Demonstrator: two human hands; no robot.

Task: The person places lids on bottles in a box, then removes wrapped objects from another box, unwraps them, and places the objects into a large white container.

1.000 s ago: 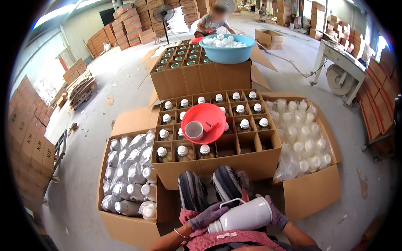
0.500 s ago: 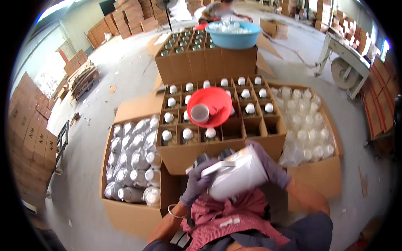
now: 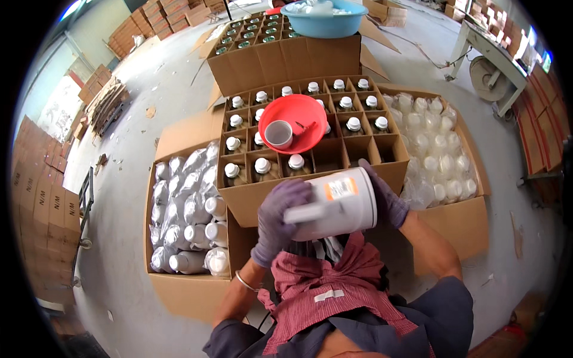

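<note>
Tipped on its side above my lap is a white plastic jug (image 3: 349,212) with an orange-and-white label. My gloved left hand (image 3: 277,215) is closed at the jug's handle end. Against the flat base, at the other end, my gloved right hand (image 3: 387,197) presses and holds it. Just beyond the jug stands a divided cardboard box (image 3: 286,200) of white-capped bottles, with bare cells at its near right. A red bowl (image 3: 307,113) rests on those bottles and has a small translucent cup (image 3: 279,135) in it. The jug's mouth is hidden by my left hand.
To the left, a carton (image 3: 185,280) holds several grey bottles in plastic wrap. Clear plastic-wrapped bottles fill another carton (image 3: 453,230) at the right. A blue basin (image 3: 325,27) of white pieces sits on the far box. A wheeled cart (image 3: 83,221) stands at far left.
Between my hands the jug has turned, bringing its label into full view, and now lies more level. My left hand has shifted up around its handle end. The head view has tipped downward.
</note>
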